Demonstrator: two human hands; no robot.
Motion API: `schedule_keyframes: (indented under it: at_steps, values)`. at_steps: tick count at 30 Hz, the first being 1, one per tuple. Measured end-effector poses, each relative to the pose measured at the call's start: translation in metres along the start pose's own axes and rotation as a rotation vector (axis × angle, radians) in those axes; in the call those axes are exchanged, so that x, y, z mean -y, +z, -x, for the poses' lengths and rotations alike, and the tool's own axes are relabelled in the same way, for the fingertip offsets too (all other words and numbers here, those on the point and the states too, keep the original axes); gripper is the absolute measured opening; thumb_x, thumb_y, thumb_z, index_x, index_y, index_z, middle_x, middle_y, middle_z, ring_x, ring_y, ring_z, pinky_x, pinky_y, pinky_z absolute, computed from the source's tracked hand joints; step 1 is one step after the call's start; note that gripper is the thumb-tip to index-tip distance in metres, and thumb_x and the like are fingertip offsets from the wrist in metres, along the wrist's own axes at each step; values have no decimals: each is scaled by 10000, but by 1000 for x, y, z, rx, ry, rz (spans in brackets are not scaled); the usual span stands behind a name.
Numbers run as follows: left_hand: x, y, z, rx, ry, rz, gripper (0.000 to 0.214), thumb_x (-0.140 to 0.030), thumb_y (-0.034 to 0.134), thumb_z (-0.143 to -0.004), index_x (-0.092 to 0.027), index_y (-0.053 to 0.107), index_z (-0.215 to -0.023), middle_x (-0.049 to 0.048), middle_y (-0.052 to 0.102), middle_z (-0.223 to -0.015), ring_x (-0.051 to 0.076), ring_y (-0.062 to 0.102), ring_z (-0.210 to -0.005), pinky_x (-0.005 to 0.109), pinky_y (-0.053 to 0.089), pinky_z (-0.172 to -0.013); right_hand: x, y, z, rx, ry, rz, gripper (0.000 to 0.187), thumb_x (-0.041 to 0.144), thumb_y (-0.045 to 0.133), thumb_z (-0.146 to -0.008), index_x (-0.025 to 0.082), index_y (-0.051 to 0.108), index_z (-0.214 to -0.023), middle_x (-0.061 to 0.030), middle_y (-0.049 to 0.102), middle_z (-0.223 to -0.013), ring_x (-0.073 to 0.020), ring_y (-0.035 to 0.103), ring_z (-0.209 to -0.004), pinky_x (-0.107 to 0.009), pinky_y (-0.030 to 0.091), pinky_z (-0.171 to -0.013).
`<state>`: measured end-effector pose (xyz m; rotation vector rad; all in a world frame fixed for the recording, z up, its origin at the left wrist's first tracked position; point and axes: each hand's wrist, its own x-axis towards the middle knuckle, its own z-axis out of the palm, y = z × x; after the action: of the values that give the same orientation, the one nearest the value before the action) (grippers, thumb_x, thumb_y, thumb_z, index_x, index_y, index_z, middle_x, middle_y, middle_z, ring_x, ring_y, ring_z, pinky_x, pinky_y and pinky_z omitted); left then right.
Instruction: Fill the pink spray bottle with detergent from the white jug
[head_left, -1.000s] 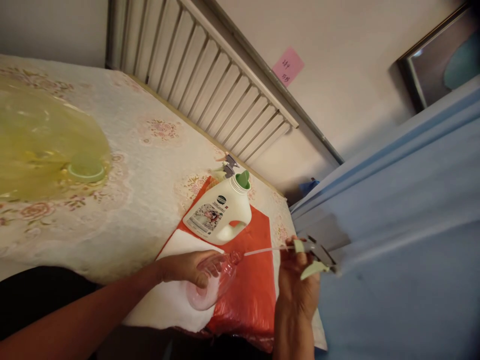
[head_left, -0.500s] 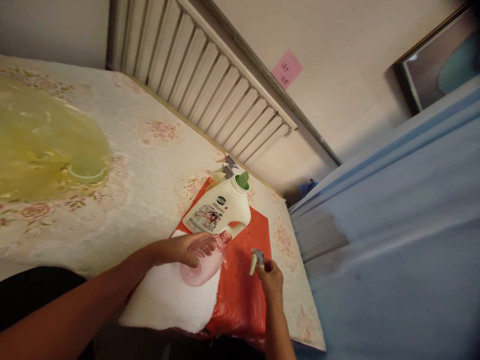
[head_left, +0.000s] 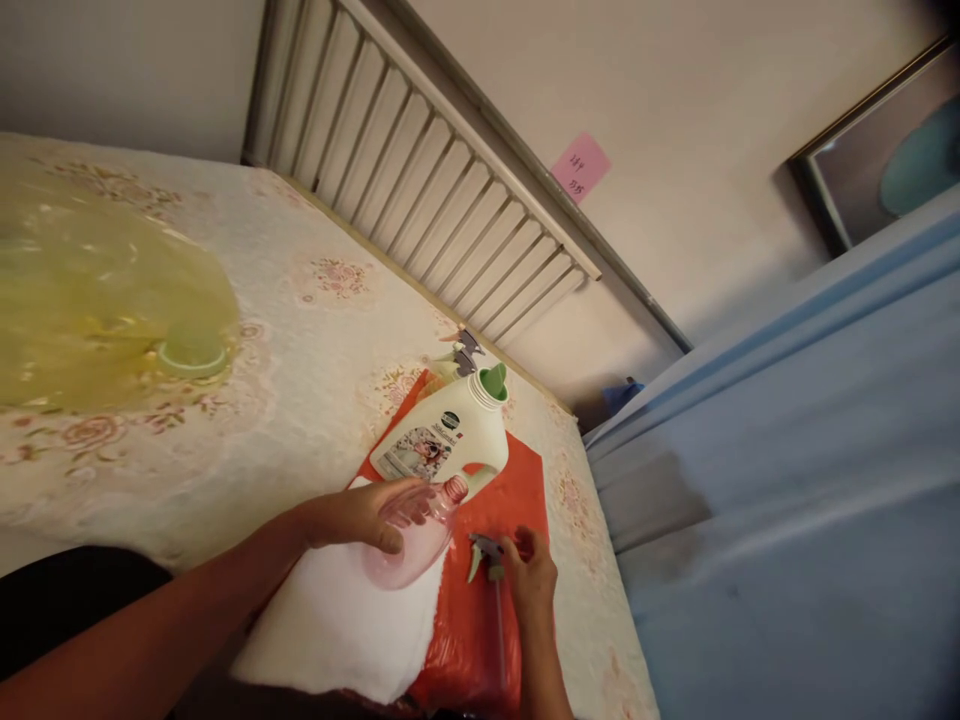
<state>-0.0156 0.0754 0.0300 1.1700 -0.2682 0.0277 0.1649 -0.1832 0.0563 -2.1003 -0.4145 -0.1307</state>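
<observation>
In the head view, the white jug [head_left: 416, 445] stands on the red plastic [head_left: 536, 475], and on its near side the left hand [head_left: 360, 522] is curved round the body of the pink bottle [head_left: 420, 555], thumb in front and fingers behind. That grip low on the body seems meant to steady the bottle while leaving its uncapped neck free. The right hand [head_left: 531, 578], nearer the viewer than the jug and to its right, has its fingers half parted beside the spray head [head_left: 489, 548] rather than wrapped round it – whether a fingertip touches I cannot tell. The spray head is over the red plastic, probably set aside there within easy reach. The white cloth [head_left: 337, 630], on the jug's near side, may be there to catch drips. The bottle is clear, rounded and smooth, with a narrow threaded neck; the spray head is grey and pale green, trailing a thin, straight tube. The cloth looks soft and matt, the red plastic glossy and creased. Well left of the jug – on the floral tablecloth [head_left: 300, 345] – sits a shiny, crinkled yellow bag [head_left: 112, 300].
</observation>
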Motion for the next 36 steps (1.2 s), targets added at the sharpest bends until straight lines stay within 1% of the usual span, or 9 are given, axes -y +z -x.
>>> schedule_keyframes:
  at_steps: [3,6,8,11,18,23,27,32,36]
  values:
    - [-1,4,-1,9,-29,14,927,-507,900,-575,-231,510,-1369,91,523,-1441,330,412,-1367,430,329,-1129,27,11,-15,111,-47,-214,417,380,777,-651,162,713,-999,-90,764,-995,-252,704,-951,-376,541,-858]
    - [2,6,-1,47,-21,50,930,-484,907,-578,-229,501,-1375,96,462,-1506,329,335,-1427,436,262,-1168,53,29,-29,261,-77,-387,502,347,785,-669,160,674,-1121,-113,740,-1115,-247,688,-1034,-396,527,-925]
    - [5,6,-1,60,-21,60,904,-471,902,-596,-233,501,-1371,93,456,-1514,326,334,-1429,442,259,-1170,66,44,-37,368,-119,-428,476,338,787,-675,162,687,-1105,-114,736,-1130,-242,681,-1027,-379,524,-917]
    - [10,5,-1,59,-32,46,878,-451,907,-592,-237,513,-1347,81,510,-1461,323,381,-1391,445,298,-1149,79,63,-47,467,-132,-414,369,332,785,-658,159,727,-979,-93,765,-995,-229,677,-914,-335,526,-827]
    - [27,0,-4,26,-21,24,913,-445,940,-514,-256,541,-1314,60,573,-1318,301,479,-1270,444,366,-1097,86,85,-59,526,-69,-402,133,251,731,-580,180,641,-648,27,639,-565,-146,528,-561,-264,419,-568]
    - [39,-5,-5,53,-36,1,972,-444,948,-502,-287,516,-1358,53,570,-1287,293,494,-1232,438,423,-1045,87,92,-56,569,-80,-419,146,260,729,-606,181,608,-625,40,601,-533,-128,491,-521,-258,384,-550]
    - [37,-4,-3,50,-35,-50,922,-488,934,-516,-290,542,-1327,40,607,-1194,283,529,-1164,425,457,-1005,91,100,-53,582,-77,-438,164,272,728,-617,187,588,-638,53,569,-487,-120,468,-475,-251,351,-510]
    - [30,-4,-2,22,-60,-78,928,-459,949,-492,-282,556,-1313,46,605,-1206,290,542,-1160,421,452,-1010,105,108,-49,519,-86,-426,200,305,725,-609,210,552,-644,78,503,-439,-111,417,-435,-250,324,-474]
    - [31,-8,-2,13,-50,-77,893,-467,939,-507,-274,568,-1296,46,618,-1207,296,550,-1167,415,467,-995,121,100,-52,453,-102,-345,209,292,740,-579,209,566,-659,79,512,-457,-108,417,-432,-241,320,-456]
